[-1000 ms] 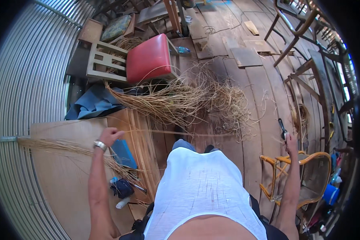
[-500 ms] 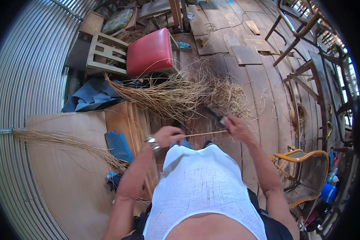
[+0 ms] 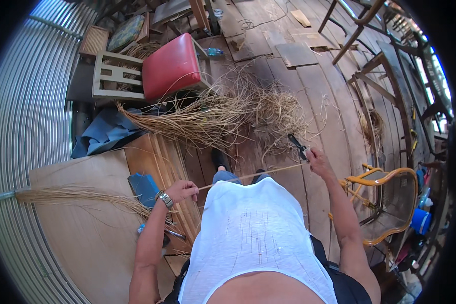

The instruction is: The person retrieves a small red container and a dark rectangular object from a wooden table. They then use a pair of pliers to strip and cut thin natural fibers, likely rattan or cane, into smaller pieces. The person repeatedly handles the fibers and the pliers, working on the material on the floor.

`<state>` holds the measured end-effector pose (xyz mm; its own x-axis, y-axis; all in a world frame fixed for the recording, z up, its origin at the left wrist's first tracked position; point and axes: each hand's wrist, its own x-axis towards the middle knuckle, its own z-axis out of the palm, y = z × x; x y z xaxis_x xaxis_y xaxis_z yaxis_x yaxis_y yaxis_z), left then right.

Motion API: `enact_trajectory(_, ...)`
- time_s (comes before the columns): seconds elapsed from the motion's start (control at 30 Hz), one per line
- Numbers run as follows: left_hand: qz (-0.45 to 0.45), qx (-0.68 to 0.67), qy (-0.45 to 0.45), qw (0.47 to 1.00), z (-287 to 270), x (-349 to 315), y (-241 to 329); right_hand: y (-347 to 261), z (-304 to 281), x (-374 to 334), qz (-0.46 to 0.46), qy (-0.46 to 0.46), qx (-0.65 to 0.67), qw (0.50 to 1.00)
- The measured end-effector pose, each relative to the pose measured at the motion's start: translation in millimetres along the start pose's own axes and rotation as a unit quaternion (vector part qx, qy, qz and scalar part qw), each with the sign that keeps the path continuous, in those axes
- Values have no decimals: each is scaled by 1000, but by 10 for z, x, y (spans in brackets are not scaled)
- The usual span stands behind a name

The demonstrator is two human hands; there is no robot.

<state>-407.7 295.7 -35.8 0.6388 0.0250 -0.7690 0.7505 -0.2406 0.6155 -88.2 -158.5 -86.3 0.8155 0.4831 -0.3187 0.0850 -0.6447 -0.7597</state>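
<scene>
A thin pale strip of cane (image 3: 253,175) runs taut across my lap between both hands. My left hand (image 3: 181,191) pinches its left end between thumb and fingers. At the other end, my right hand (image 3: 319,161) is closed around a dark knife-like tool (image 3: 295,142) pointing away from me; the strip meets this hand. Whether a blade touches the strip is too small to tell. Beyond my feet lies a big bundle of long cane strands (image 3: 192,121), beside a tangled heap of shavings (image 3: 281,111).
A chair with a red seat (image 3: 169,68) lies tipped beyond the bundle. To my left, another cane bundle (image 3: 81,193) rests on a wooden board (image 3: 76,228), near a blue piece (image 3: 143,189). At my right stands an orange-framed chair (image 3: 390,177); dark furniture frames (image 3: 390,96) stand farther off.
My hands have moved apart, the left one leftward and nearer me, the right one rightward with the tool. A longer stretch of cane shows between them. The whole view has shifted slightly.
</scene>
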Motion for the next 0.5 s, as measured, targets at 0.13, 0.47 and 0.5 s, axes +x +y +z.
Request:
enact_trajectory(0.13,-168,99,94,976,-54,725,-592,111,115,-93,-163,127,-247,947)
enact_trajectory(0.47,162,-187,-67,966,1333,1282,2199,-1000,366,-630,156,-65,306,937)
enact_trajectory(0.5,163,-135,-59,976,1411,1285,2220,-1058,392,-658,139,-46,315,938)
